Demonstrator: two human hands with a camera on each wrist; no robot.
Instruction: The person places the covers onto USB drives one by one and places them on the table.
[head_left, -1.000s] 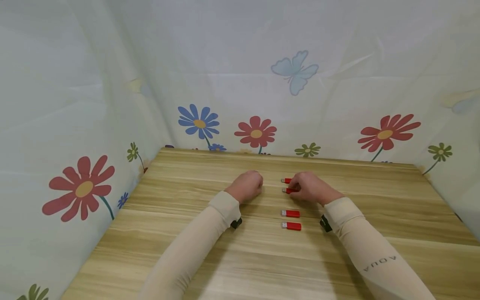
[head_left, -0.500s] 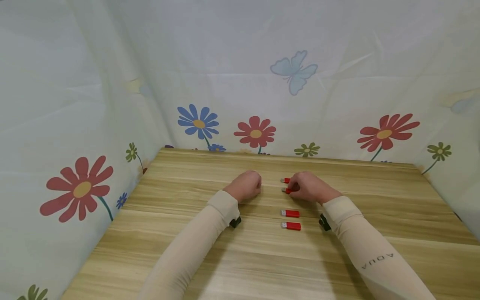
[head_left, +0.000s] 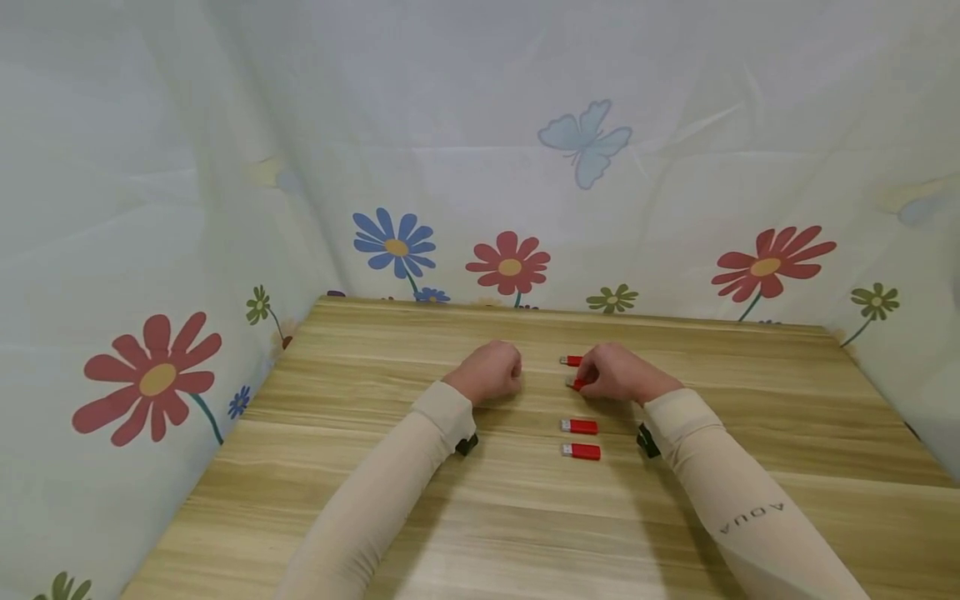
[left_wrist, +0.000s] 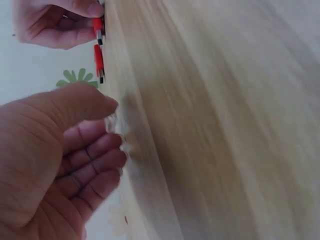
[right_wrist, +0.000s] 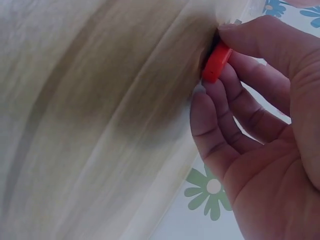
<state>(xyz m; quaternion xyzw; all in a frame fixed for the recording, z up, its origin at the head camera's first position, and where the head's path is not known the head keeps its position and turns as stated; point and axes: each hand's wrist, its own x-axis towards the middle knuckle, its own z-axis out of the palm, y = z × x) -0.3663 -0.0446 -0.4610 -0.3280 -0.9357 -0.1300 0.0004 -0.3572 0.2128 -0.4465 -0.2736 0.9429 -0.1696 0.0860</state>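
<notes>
My right hand (head_left: 618, 372) pinches a small red USB flash drive (head_left: 577, 384) between thumb and fingers, close over the wooden table. In the right wrist view, the red body of this flash drive (right_wrist: 217, 62) shows under the thumb tip, and its metal plug is mostly hidden. Just beyond it lies another red flash drive (head_left: 573, 361), partly covered by the hand. Nearer the body, two more flash drives lie in line, one (head_left: 580, 427) behind the other (head_left: 581, 452), metal plugs pointing left. My left hand (left_wrist: 65, 155) rests by the table with loosely curled fingers and holds nothing.
The wood-grained table (head_left: 495, 517) reaches back to a pale curtain (head_left: 450, 100) printed with flowers and a butterfly. Another curtain panel hangs along the left side. Dark wrist devices (head_left: 648, 442) sit below both cuffs.
The flash drive in my right hand has turned slightly, its plug end now angled toward the back. My left hand and the other drives stay in place; the view shifts a little.
</notes>
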